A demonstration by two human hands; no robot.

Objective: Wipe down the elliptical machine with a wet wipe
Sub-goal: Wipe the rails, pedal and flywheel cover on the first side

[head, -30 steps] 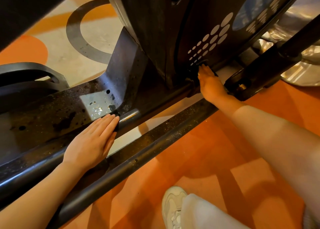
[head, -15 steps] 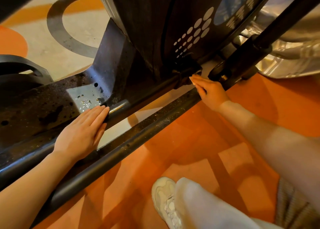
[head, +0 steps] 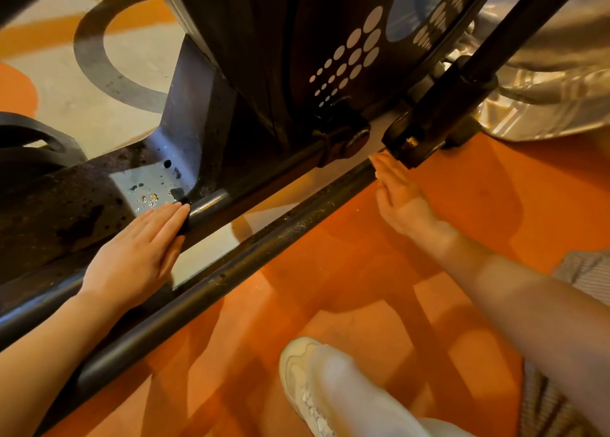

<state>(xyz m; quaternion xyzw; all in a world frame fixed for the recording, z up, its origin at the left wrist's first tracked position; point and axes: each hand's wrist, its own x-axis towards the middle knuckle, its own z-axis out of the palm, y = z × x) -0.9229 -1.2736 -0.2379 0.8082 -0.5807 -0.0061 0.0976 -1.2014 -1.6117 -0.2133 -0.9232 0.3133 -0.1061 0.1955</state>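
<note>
Fingers of the right hand lie straight against the lower rail of the elliptical machine; no wet wipe shows. Left hand rests flat on the frame. Steel looks heavy, stiff; a thin wipe needs flat pressing.

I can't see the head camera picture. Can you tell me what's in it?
A person's right hand lies flat at the far end of the elliptical machine's near rail, while the left hand rests flat on the inner rail. No wipe shows.

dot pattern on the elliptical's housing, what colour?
Pale grey-white dots, graded in size, on the black housing. Head view.
</note>
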